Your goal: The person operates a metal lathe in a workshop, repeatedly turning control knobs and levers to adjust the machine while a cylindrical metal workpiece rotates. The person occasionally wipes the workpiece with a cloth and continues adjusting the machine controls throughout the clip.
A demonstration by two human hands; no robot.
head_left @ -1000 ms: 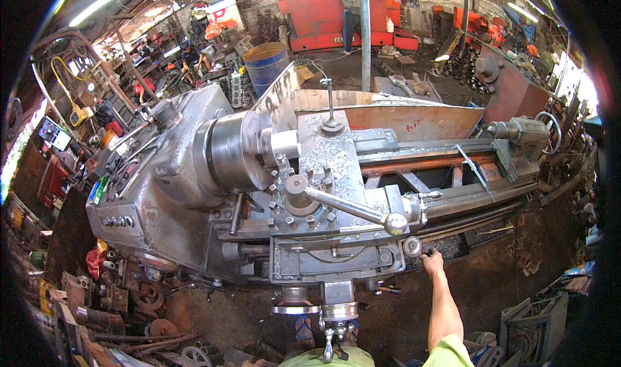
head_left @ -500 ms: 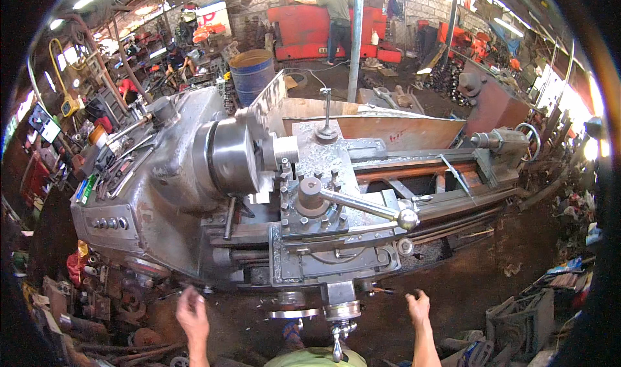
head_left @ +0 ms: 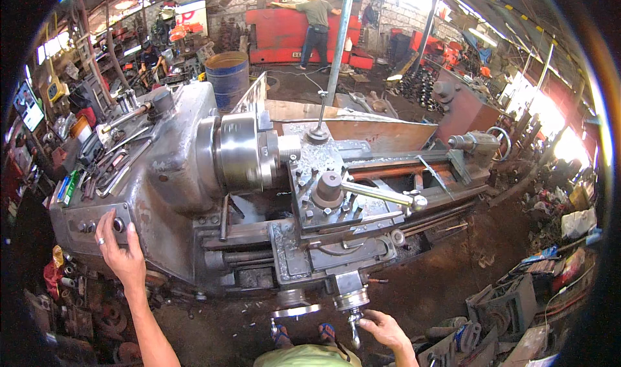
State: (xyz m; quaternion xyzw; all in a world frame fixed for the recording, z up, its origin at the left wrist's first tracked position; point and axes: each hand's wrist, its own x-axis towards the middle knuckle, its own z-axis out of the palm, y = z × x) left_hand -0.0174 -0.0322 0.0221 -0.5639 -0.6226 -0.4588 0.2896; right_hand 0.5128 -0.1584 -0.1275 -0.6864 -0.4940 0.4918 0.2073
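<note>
My left hand [head_left: 120, 249] is at the control panel [head_left: 70, 223] on the front of the lathe headstock, fingers and thumb apart around a round button [head_left: 119, 224]. It wears a ring. Low in front, my right hand [head_left: 387, 331] is beside the metal crank handle [head_left: 354, 328] of the cross slide. Its fingers are loosely bent, with the tips at or very near the handle, not wrapped round it. The lathe chuck [head_left: 238, 150] looks streaked, as if turning, and holds a pale cylindrical workpiece [head_left: 289, 148]. Right of it stands the tool post [head_left: 328, 189] with its long lever [head_left: 378, 194].
Wrenches and other tools [head_left: 116, 173] lie on top of the headstock. Metal chips are scattered on the carriage. Behind the lathe are a blue drum [head_left: 226, 82] and a person [head_left: 315, 27] at a red machine [head_left: 272, 37]. Scrap parts [head_left: 501, 315] crowd the lower right.
My left hand has moved up and left to the panel button. My right hand has come inward and down to the crank handle. The whole view has shifted a little.
</note>
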